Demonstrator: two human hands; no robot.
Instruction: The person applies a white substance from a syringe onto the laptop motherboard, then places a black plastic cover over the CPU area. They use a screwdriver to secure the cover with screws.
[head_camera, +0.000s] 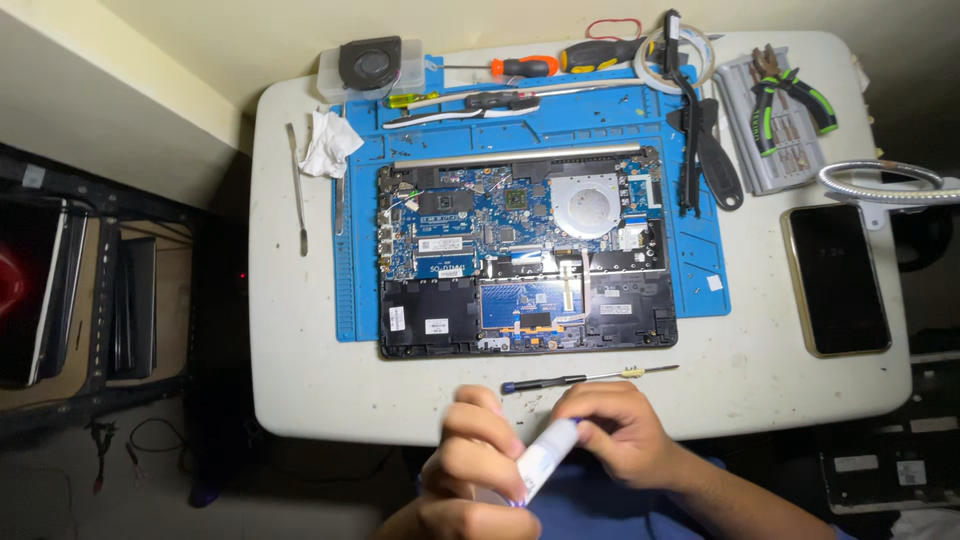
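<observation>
Both hands grip a small white tube (545, 462). Its long axis runs diagonally, the blue tip pointing toward 2 o'clock. The left hand (475, 455) wraps the lower body; the right hand (615, 430) pinches the tip.

A white counter (300, 380) with rounded corners stands against a pale cream wall (200, 60), with a dark metal shelf (100, 290) to its left, a shadowy floor (130, 490) below, and bright light overhead.

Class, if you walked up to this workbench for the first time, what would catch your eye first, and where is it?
An opened laptop with its blue circuit board bared lies mid-table on a blue mat. At the near edge, the left hand and right hand grip a small white tube.
</observation>
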